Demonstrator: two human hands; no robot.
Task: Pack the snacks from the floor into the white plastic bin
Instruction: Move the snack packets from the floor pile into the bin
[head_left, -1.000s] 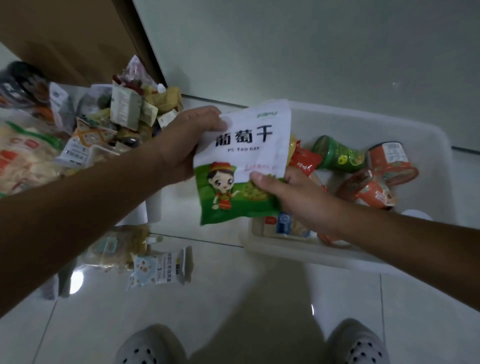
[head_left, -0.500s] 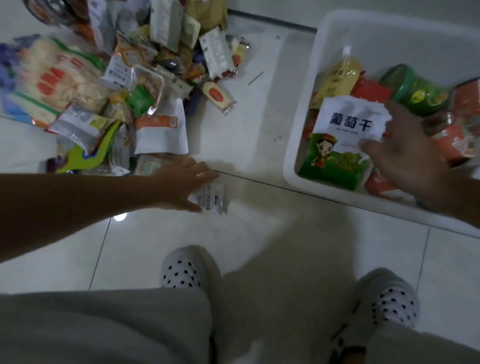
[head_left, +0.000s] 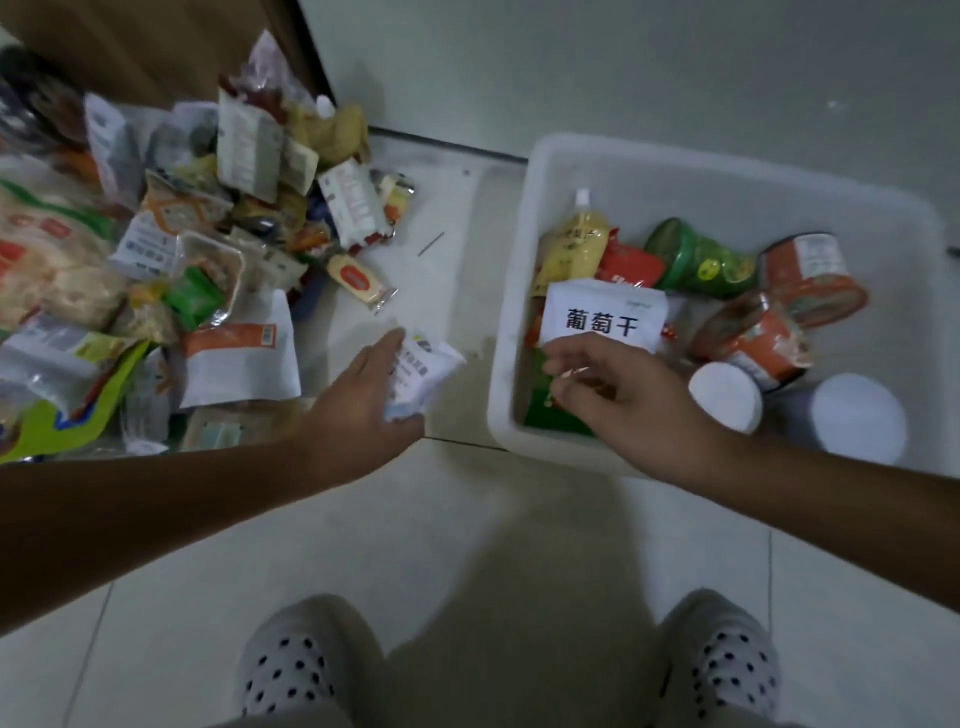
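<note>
Nearest, two spotted slippers stand on the tiled floor. Beyond them the hands are apart. The left hand grips a small white packet between the heap and the bin, its fingers curled round the packet's near end. The packet's long axis runs from near-left to far-right, the free end pointing at the bin; its print is too blurred to read. The right hand hangs over the near-left corner of the white plastic bin, fingers loosely curled and holding nothing.

Under it lies the raisin bag, long axis near to far, white top end far. Its green near end is mostly hidden by the hand, and I cannot tell whether the fingers touch it. Farther in the bin are two white lids, orange cups, a green can on its side and a yellow spouted pouch. To the far left the pile of snacks is cut off by the frame edge.
</note>
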